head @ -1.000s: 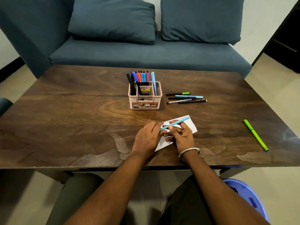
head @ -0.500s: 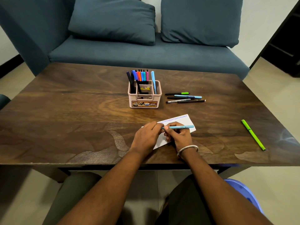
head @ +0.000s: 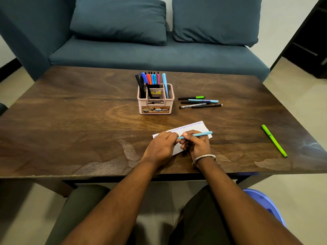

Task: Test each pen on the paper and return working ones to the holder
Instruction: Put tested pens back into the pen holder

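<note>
Both hands, right hand (head: 198, 145) and left hand (head: 161, 147), grip a light-blue plastic pen (head: 194, 135) over the white paper slip (head: 187, 129). The pink compartmented holder (head: 155, 103) already carries several pens; five loose pens (head: 200, 102) on the wooden desk (head: 79, 121) seemingly await testing.

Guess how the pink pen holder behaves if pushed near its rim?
The pen holder probably tips rather than slides: its pens stand well above the rim, loading it high. It looks like thin plastic, so likely light. Its flat base on the wooden table suggests a low push would slide it.
</note>
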